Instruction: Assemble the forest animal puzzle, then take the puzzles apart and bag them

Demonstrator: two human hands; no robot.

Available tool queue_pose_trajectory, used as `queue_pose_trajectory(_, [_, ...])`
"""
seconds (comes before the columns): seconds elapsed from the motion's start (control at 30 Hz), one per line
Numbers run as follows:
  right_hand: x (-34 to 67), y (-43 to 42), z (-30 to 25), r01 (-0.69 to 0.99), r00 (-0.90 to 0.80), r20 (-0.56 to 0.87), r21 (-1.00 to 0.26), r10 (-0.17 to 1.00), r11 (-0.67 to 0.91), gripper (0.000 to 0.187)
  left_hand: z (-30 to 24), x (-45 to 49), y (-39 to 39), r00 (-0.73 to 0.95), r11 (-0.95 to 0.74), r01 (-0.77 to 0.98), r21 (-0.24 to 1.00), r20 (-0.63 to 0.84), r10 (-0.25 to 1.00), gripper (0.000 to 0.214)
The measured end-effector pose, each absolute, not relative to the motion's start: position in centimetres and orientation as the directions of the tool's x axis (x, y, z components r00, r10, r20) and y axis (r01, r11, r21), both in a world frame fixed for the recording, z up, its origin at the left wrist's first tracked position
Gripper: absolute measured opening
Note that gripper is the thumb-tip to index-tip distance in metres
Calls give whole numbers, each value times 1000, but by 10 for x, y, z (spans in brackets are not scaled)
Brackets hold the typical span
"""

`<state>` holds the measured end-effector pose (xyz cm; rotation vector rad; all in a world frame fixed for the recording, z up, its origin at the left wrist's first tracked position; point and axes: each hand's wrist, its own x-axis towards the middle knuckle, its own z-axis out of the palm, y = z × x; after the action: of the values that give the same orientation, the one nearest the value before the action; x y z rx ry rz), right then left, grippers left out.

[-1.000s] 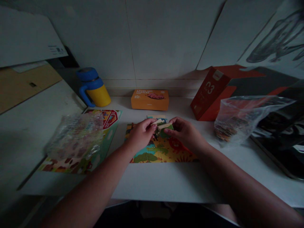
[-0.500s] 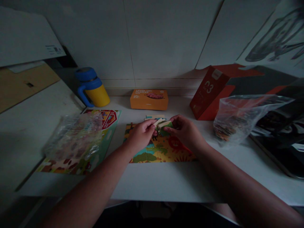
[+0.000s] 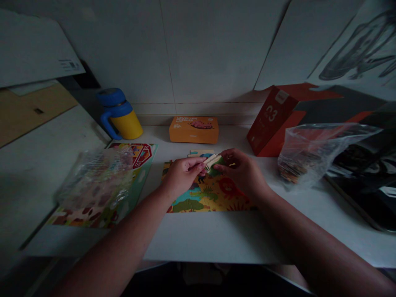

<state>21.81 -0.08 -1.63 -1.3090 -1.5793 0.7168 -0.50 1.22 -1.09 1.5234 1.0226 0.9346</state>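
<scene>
Left hand point(image 3: 184, 178) fingers pinch pale jigsaw piece point(image 3: 210, 161); right hand point(image 3: 241, 171) fingers pinch green jigsaw piece point(image 3: 217, 166). Pieces closer now, touching, above puzzle point(image 3: 213, 196) under fingers.

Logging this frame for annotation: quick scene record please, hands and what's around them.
left hand: pinches a green-and-cream puzzle piece
right hand: holds the same piece from the other side
under hands: jigsaw puzzle with a red lion
rest: barn-picture puzzle partly under a clear plastic bag; bag of puzzle pieces; orange box; blue-and-yellow mug; red box
</scene>
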Motion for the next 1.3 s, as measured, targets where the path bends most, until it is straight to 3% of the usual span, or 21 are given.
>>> queue_pose_trajectory(0.3, [211, -8, -5, 550, -125, 508, -680, 852, 486, 31, -14, 2, 10, 411, -82, 62, 995, 49, 910, 14])
queue_pose_trajectory(0.4, [211, -7, -5, 526, -69, 444, -744, 893, 411, 46, -17, 6, 12, 377, -24, -71, 997, 50, 925, 16])
queue_pose_trajectory(0.5, [214, -5, -7, 459, -86, 293, -837, 952, 299, 38, -20, 8, 12, 417, -16, -141, 990, 75, 906, 21])
queue_pose_trajectory(0.63, [223, -3, 1, 513, -159, 277, -796, 947, 319, 28, -18, 6, 9, 438, -146, 54, 988, 108, 892, 28])
queue_pose_trajectory(0.77, [231, -4, 9, 666, -345, 300, -590, 889, 457, 24, -17, -2, 9, 285, -303, 243, 921, 231, 930, 39])
queue_pose_trajectory(0.97, [227, -7, 3, 704, -484, 209, -484, 850, 520, 61, -16, -10, 10, 345, -379, 380, 844, 251, 904, 27])
queue_pose_trajectory(1.2, [221, -8, 2, 783, -409, 130, -459, 903, 420, 67, -19, -3, 6, 368, -432, 548, 717, 257, 894, 31])
queue_pose_trajectory(1.3, [224, -6, -5, 791, -429, 173, -403, 886, 461, 56, -20, -1, 6, 384, -436, 588, 681, 239, 892, 32])
